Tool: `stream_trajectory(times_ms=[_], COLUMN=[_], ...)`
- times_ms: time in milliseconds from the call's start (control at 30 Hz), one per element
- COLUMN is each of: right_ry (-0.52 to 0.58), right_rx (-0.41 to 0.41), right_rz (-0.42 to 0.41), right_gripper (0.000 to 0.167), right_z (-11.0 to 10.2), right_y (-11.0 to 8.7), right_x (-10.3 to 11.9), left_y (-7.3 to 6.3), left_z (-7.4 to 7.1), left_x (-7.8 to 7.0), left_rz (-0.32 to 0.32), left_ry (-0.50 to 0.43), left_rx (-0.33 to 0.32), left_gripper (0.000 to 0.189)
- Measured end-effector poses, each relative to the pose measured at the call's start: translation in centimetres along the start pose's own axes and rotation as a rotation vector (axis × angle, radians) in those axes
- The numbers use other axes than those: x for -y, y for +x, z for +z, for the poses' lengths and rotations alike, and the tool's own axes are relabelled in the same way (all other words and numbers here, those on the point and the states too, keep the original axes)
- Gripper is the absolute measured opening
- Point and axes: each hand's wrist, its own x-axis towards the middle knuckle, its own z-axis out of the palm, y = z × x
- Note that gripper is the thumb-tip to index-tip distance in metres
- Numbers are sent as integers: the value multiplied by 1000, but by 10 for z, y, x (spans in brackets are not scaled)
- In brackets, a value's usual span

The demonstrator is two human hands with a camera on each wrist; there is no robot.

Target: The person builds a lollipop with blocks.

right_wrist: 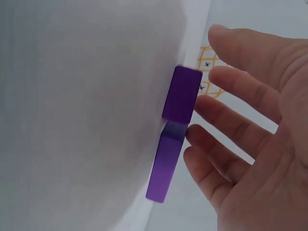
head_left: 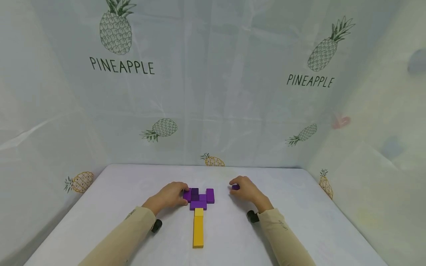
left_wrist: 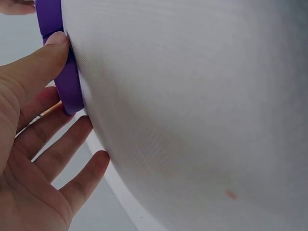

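My left hand (head_left: 170, 194) holds the leftmost purple block (head_left: 187, 195) of a small cluster, thumb on the near side and fingertips on the far side. In the left wrist view, the thumb presses a purple block (left_wrist: 70, 89) with fingers around its end. Beside it sit a dark purple block (head_left: 195, 194), a crosswise purple block (head_left: 198, 205) and a purple block (head_left: 210, 196) at the right. My right hand (head_left: 247, 189) is around a purple block (head_left: 235, 187). In the right wrist view, relaxed fingers lie behind a dark purple block (right_wrist: 183, 94) and a lighter purple block (right_wrist: 165, 168); the thumb stands apart.
A long yellow block (head_left: 198, 232) and a small yellow block (head_left: 198, 211) line up below the purple cluster, toward me. White cloth covers the table (head_left: 159, 251). A curtain printed with pineapples (head_left: 216, 92) hangs behind the table and along its sides.
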Motion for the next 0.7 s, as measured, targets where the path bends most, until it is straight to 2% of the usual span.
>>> stream_trajectory(times_ms=[233, 700], right_ry=[-26, -40], right_rx=[7, 12], right_rz=[82, 69], right_gripper=[31, 28], right_z=[-1, -2], right_y=[-2, -4], right_x=[-2, -1], left_y=[-1, -3], left_z=[0, -3], left_x=[0, -4], left_rz=[-11, -5], left_ry=[-6, -9], left_rx=[4, 1], left_gripper=[44, 43])
